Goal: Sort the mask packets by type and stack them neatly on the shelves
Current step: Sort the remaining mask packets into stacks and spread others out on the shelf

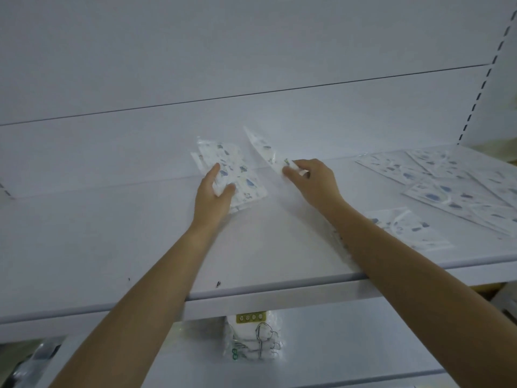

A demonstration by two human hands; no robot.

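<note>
On the white upper shelf [112, 247] lies a small stack of clear mask packets with a blue print [240, 169]. My left hand [214, 193] rests on its near edge, thumb and fingers gripping it. My right hand [313, 180] pinches another printed mask packet [265, 149], held on edge and tilted up toward the back wall. More printed packets [447, 186] lie spread flat on the right of the same shelf, one [405, 225] beside my right forearm.
On the lower shelf stands a stack of white mask packets with a green label [256, 340]. Dark packets [42, 357] sit at the lower left. A slotted upright [486, 79] bounds the shelf on the right, the back wall close behind.
</note>
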